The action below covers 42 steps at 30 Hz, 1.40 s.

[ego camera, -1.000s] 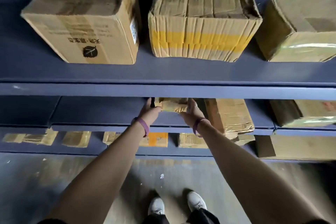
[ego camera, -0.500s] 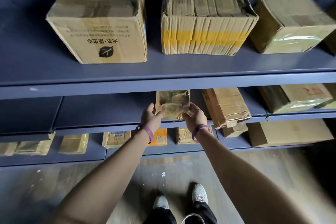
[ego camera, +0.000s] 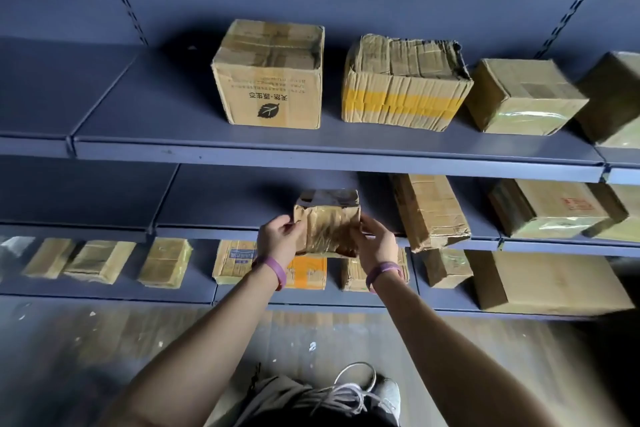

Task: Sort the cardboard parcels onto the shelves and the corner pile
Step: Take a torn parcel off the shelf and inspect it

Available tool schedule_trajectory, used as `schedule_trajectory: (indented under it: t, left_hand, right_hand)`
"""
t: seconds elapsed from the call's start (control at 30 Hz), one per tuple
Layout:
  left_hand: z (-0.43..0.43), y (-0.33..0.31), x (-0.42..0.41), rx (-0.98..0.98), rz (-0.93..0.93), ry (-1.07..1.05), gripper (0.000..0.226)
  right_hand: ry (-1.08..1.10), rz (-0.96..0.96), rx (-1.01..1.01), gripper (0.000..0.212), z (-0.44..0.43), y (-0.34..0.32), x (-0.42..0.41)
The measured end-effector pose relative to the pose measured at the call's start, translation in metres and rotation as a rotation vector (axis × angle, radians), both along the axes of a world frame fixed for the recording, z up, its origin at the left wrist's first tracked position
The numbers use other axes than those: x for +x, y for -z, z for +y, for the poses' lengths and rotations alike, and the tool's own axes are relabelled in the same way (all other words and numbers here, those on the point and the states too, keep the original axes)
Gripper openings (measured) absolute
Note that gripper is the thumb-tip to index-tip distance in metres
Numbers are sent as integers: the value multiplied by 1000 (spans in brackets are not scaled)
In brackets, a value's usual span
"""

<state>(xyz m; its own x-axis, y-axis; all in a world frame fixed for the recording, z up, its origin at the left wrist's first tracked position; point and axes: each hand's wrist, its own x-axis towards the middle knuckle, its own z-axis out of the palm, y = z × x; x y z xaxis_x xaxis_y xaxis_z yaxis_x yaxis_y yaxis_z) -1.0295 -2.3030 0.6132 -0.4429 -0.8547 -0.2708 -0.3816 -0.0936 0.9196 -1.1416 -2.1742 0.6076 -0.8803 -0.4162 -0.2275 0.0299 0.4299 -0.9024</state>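
A small taped cardboard parcel is held between my left hand and my right hand, one on each side, at the front edge of the middle shelf. Its far end reaches over the shelf board. Both wrists carry purple bands. On the upper shelf stand a leaf-logo box, a crumpled box with a yellow band and a plastic-wrapped box. To the right of the held parcel a dented long box lies on the middle shelf.
More wrapped boxes sit at the right of the middle shelf. The bottom shelf carries several small flat parcels and a large box at the right. Left halves of the upper and middle shelves are bare. My shoes stand on the grey floor below.
The parcel has come out from under the upper shelf towards me and now sits at the middle shelf's front edge. My view has tilted up and back, showing the shelf backboard.
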Motion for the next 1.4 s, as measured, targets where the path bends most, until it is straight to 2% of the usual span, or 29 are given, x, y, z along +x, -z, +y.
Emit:
schedule_trajectory:
  t: [0.17,0.3,0.37,0.43,0.47,0.57,0.63,0.77,0.87,0.9,0.97,1.03,1.13,1.23,1.3,1.4]
  left_hand:
    - [-5,-11,19,-31,-33,-11,40]
    - [-13,-12,31,-45,-53,-38,47]
    - [-15,-14,37,-14,-36,-45,37]
    - [-17,-13,41,39,-5,-57,16]
    - [-18,-11,42,63,8,-68,20]
    - [-21,-12,47,152,58,-118,24]
    - [-25,-8,49,219,68,-138,19]
    - [-28,-4,55,352,100,-134,9]
    - [-23,-9,58,302,93,-166,7]
    - [-19,-12,58,282,96,-177,11]
    - [-9,-19,59,313,148,-176,33]
    - [2,-23,62,341,175,-116,47]
    - [14,-21,66,206,142,44,34]
    - [11,-17,70,136,143,-3,19]
    - [3,-15,71,155,129,-34,18]
    - [-5,-15,74,241,170,-96,16]
  right_hand:
    - [-35,-49,-96,25,6,-8,5]
    - [42,-104,-70,38,15,-6,5]
    - [81,-137,-72,50,19,1,7]
    - [115,-208,-64,62,21,5,10]
    - [135,-266,-81,63,22,6,12]
    - [155,-531,-256,40,28,3,18]
    - [135,-623,-362,27,31,-1,24]
    - [225,-554,-415,15,31,0,33]
    - [302,-495,-411,11,29,0,37]
    - [329,-486,-422,15,29,0,39]
    - [377,-475,-453,24,27,-3,44]
    - [403,-475,-473,21,24,-6,50]
    - [388,-458,-467,17,20,-14,58]
    - [319,-435,-446,32,19,-14,61]
    - [283,-470,-442,45,19,-17,60]
    - [251,-507,-422,44,22,-22,53]
